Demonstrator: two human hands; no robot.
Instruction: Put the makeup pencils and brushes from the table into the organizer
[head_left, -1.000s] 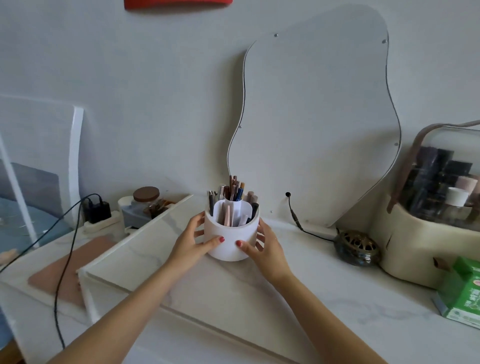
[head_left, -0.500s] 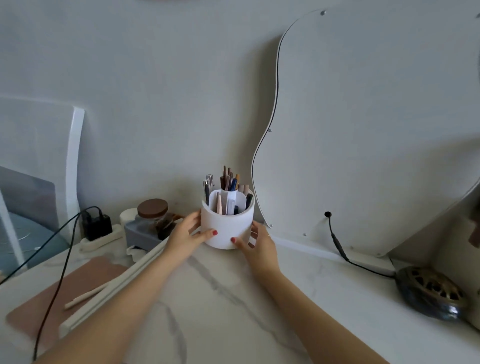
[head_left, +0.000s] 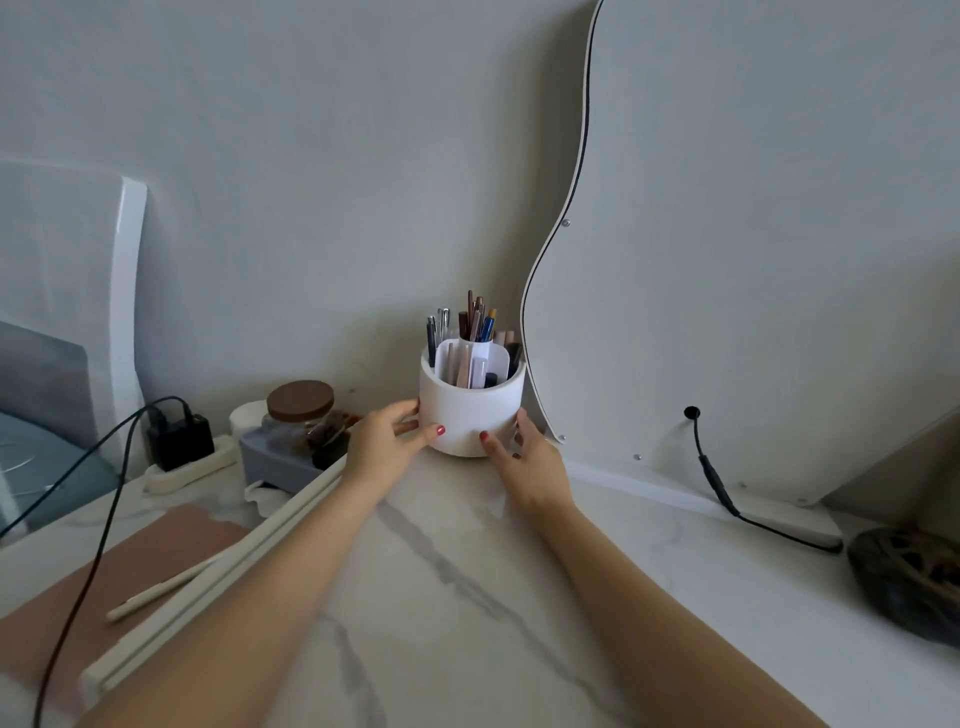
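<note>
A round white organizer (head_left: 470, 415) stands upright at the back of the marble table (head_left: 467, 597), close to the wall and the mirror's edge. Several pencils and brushes (head_left: 475, 332) stick up out of its compartments. My left hand (head_left: 387, 441) holds its left side, thumb on the front wall. My right hand (head_left: 527, 454) holds its right side the same way. One pale pencil (head_left: 156, 592) lies on the pink mat at the lower left, apart from both hands.
A wavy-edged mirror (head_left: 753, 260) leans on the wall at right, with a black cable (head_left: 717, 483) and a dark round dish (head_left: 909, 582) below it. At left are a brown-lidded jar (head_left: 301, 410), a charger (head_left: 179, 439), a pink mat (head_left: 104, 597) and a raised white board edge (head_left: 218, 571).
Both hands have pushed the organizer away across the table toward the wall, beside the mirror. The view has moved closer and to the left.
</note>
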